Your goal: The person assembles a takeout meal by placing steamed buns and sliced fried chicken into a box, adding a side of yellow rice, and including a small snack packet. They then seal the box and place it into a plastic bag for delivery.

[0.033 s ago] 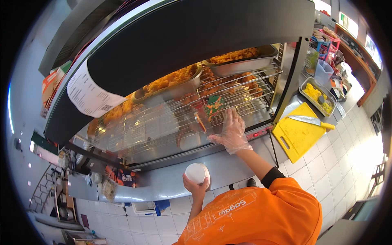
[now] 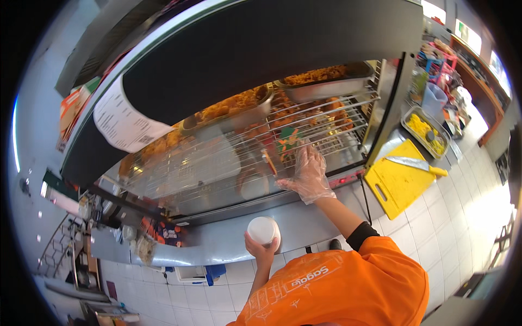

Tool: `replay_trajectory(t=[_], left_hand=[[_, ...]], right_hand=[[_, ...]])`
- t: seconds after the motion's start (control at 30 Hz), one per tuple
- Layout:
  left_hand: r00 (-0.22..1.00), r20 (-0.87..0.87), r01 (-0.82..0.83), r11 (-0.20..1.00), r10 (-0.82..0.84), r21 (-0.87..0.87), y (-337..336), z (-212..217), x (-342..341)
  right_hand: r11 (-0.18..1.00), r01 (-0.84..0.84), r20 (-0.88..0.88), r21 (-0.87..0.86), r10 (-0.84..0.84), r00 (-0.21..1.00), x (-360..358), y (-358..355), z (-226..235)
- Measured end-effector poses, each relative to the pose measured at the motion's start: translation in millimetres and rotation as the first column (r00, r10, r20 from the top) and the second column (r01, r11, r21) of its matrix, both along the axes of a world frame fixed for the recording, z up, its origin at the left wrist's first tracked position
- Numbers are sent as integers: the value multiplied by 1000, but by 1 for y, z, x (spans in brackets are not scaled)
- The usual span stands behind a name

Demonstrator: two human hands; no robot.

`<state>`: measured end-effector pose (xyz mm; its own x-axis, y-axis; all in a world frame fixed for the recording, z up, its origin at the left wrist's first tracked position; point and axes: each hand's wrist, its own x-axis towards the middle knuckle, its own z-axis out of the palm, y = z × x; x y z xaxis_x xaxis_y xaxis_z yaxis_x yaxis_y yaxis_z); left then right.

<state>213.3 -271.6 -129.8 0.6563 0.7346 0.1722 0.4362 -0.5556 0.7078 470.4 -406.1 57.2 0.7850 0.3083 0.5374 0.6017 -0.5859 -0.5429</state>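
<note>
My left hand (image 2: 262, 251) is wrapped round a white paper tub (image 2: 263, 231), held over the front edge of the steel counter. My right hand (image 2: 309, 175), in a clear plastic glove, lies with outstretched fingers against the glass front (image 2: 217, 187) of a food warmer. Behind the glass are wire racks (image 2: 331, 122) with fried pieces. Metal trays of golden-brown fried food, one at the right (image 2: 326, 87) and another left of it (image 2: 234, 111), stand inside. Close to my right fingertips is a green and orange patch (image 2: 287, 139); its kind is unclear.
A yellow cutting board (image 2: 399, 176) with a knife (image 2: 416, 164) lies right of the warmer. Beyond it stand a metal tray of yellow food (image 2: 427, 133) and a clear pitcher (image 2: 433, 98). A printed sheet (image 2: 128, 122) hangs on the warmer's upper left. A steel counter (image 2: 217, 242) runs below.
The view has shifted very slightly. Both hands keep their places, the left round the tub and the right at the glass.
</note>
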Motion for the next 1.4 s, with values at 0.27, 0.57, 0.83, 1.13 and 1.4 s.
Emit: replay_trajectory(t=[0.27, 0.57, 0.83, 1.13, 1.4], left_hand=[[988, 111, -98, 988, 111, -119, -28, 0, -19], [983, 175, -44, 994, 61, -98, -38, 4, -27], [979, 153, -108, 982, 132, -156, -35, -9, -44], [984, 166, -35, 987, 61, -157, -31, 6, -25], [959, -30, -282, 955, 281, -88, -33, 5, -27]], right_hand=[[859, 94, -280, 503, 60, 958, 14, 37, 11], [979, 151, -178, 135, -126, 976, 50, 66, 3], [853, 191, -147, 485, -136, 980, 35, 19, 0], [809, 58, -119, 585, 15, 993, -2, -55, -22], [726, -253, -241, 639, 501, 831, -75, -103, -61]])
